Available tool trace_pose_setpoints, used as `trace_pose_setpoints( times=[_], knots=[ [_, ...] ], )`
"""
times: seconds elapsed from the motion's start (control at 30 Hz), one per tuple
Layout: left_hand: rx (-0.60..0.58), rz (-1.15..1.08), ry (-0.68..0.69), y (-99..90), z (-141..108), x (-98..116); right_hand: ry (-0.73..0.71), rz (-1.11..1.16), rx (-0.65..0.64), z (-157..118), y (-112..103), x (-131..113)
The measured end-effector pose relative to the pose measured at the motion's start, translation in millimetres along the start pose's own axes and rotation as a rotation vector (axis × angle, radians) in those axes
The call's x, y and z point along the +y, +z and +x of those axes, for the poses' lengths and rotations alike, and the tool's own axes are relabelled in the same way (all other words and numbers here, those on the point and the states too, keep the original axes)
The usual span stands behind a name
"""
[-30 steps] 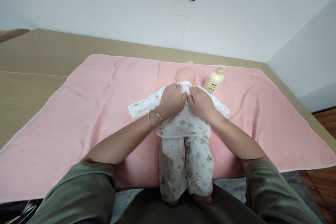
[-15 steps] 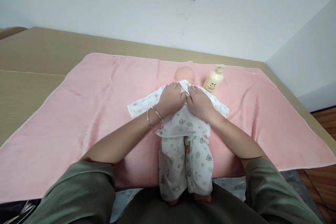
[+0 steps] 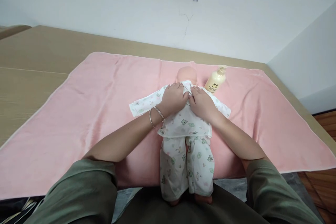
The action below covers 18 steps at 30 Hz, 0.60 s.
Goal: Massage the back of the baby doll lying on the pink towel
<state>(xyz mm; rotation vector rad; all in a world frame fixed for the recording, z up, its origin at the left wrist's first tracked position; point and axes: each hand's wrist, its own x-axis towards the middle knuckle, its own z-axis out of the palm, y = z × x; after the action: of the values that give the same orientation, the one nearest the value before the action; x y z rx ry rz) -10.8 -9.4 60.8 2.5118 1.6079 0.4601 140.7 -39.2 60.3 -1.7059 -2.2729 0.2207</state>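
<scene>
A bald doll (image 3: 187,73) lies on its length in front of me, wearing a white patterned shirt (image 3: 187,125) and matching trousers (image 3: 201,168). My left hand (image 3: 174,98), a bangle at its wrist, rests on the left part of the shirt's upper body. On the right part lies my right hand (image 3: 203,103). Both hands are palm down, fingers laid over the cloth near the collar, thumbs pointing inward and close together. The fabric beneath the palms is hidden. The doll's feet reach past the table's front edge, against my body.
A pink blanket (image 3: 126,87) covers much of the wooden table (image 3: 60,45). Just right of the doll's head, a pale yellow pump bottle (image 3: 216,79) leans or lies on the blanket. A white wall (image 3: 131,10) rises behind the table.
The view has shifted slightly, so everything sits a little farther right. Both hands stay on the doll's shirt, with barely any movement of the fingers.
</scene>
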Motion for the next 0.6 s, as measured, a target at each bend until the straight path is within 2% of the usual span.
trace_pose_setpoints(
  times=[0.1, 0.4, 0.6],
  knots=[
    [0.053, 0.025, 0.012, 5.5, -2, 2, -0.009, 0.069, 0.003, 9, -1, 8],
    [0.056, 0.012, 0.021, 7.7, -2, 0, -0.03, 0.061, 0.065, 17, 12, 22],
    [-0.027, -0.055, 0.045, 1.3, 0, -5, -0.055, 0.066, 0.048, 17, 6, 23]
  ],
)
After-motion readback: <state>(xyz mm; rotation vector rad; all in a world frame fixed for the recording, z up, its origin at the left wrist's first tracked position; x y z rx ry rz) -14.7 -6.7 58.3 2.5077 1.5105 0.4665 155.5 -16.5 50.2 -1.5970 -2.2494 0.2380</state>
